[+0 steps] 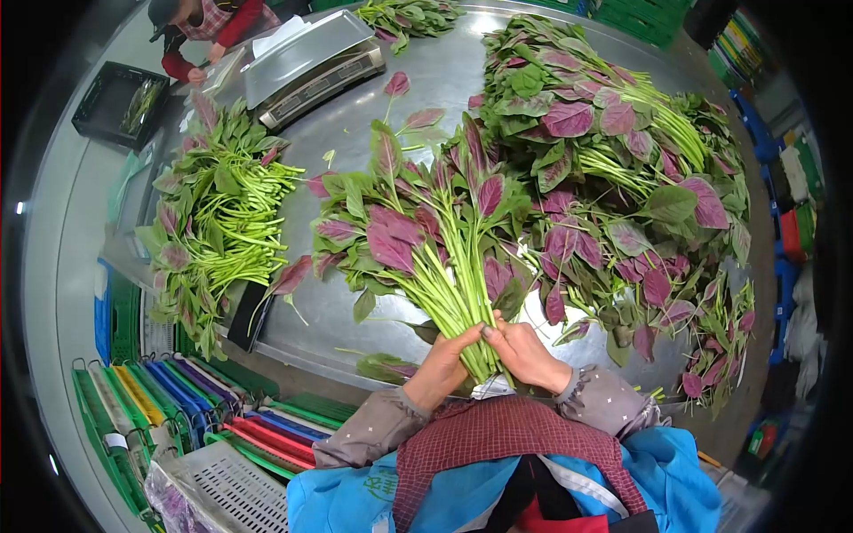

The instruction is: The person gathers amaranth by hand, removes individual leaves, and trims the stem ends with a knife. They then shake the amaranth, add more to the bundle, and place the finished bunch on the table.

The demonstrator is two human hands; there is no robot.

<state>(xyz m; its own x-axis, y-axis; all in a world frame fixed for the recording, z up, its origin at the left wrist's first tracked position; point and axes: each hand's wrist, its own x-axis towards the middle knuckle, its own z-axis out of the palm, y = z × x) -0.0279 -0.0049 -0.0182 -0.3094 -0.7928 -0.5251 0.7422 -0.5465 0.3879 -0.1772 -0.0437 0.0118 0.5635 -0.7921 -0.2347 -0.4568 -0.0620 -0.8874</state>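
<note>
Both hands grip a bunch of amaranth [449, 275], green and purple leaves fanning away from me and pale green stems pointing at my apron. My left hand [442, 366] wraps the stems from the left, near their cut ends. From the other side my right hand [528, 357] closes on the same stems, its thumb close to the left thumb. Something small and white [493, 387] shows beneath the stem ends. Loose amaranth leaves [386, 366] lie on the metal table [333, 306] beside my left hand.
A large amaranth heap [613, 133] covers the right side. More bunches [235, 213] are piled at the left edge. A weighing scale [320, 80] stands behind, near a person in red sleeves [235, 22] and a black crate [120, 105]. Colored crates [178, 391] are stacked at lower left.
</note>
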